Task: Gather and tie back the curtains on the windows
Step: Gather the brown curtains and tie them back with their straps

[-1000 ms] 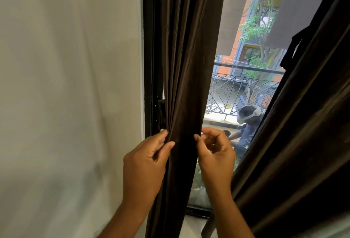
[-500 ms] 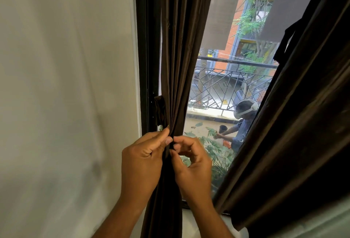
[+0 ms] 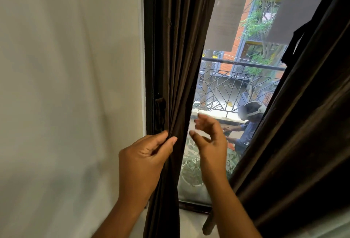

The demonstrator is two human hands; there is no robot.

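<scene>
Left hand (image 3: 144, 160): pinching the gathered folds of the left curtain between thumb and fingers, knuckles toward the camera, forearm rising from the lower edge
Right hand (image 3: 210, 139): spread and loose, fingers apart and slightly blurred, just right of the gathered curtain, holding nothing, not touching the fabric
Left curtain (image 3: 181, 48): dark brown, bunched into a narrow vertical column against the left side of the window, hanging from the top edge down past the sill, narrowest at the pinch
Tieback strap (image 3: 160, 112): short dark band on the frame just left of the gathered folds, slightly above the left hand; whether fastened to anything, cannot tell
Right curtain (image 3: 295, 143): dark brown, sweeping diagonally from upper right to lower centre, covering the right part of the window, well apart from the left curtain
Dark loop (image 3: 294, 42): strap-like piece at the inner edge of the right curtain, high up
Window frame (image 3: 149, 48): dark, upright, between wall and left curtain
Wall (image 3: 66, 86): pale, plain, filling the left side
Window glass (image 3: 233, 89): exposed between the two curtains
Outside: metal railing (image 3: 236, 89), brick building, green trees, a person (image 3: 246, 124) beyond the glass with a white band round the head
</scene>
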